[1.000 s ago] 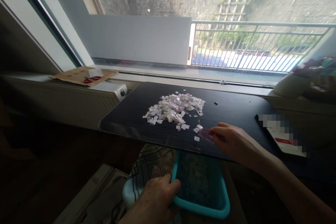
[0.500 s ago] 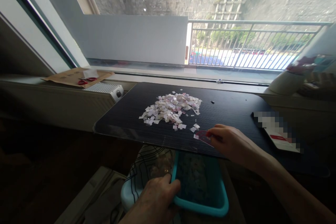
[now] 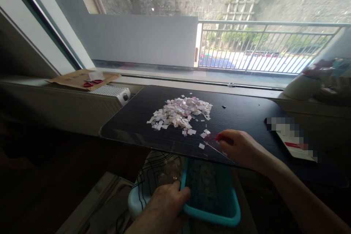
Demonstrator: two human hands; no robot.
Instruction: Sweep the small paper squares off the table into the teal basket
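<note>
My right hand (image 3: pixel 238 147) is closed on a thin, see-through reddish plastic piece (image 3: pixel 212 140), held low over the black table near its front edge. Just left of this piece lie a few loose paper squares (image 3: pixel 205 133), and one single square (image 3: pixel 202 146) sits closer to the edge. A heap of small whitish paper squares (image 3: pixel 181 111) covers the middle of the table. Below the edge, my left hand (image 3: pixel 170 199) grips the left rim of a turquoise plastic basin (image 3: pixel 214 215). Pale bits, dim in shadow, lie inside it.
The black tabletop (image 3: pixel 128 122) stands against a window sill. On its right lies a dark and white flat item (image 3: pixel 297 146), partly blurred out. Red-handled scissors (image 3: pixel 91 83) rest on brown paper (image 3: pixel 65 78) above a radiator (image 3: pixel 111 93). Striped cloth (image 3: pixel 146 175) is beside the basin.
The plastic piece has shifted slightly away from me, to the loose squares. The single square that was at its tip now lies apart, nearer the edge. My left hand stays on the rim.
</note>
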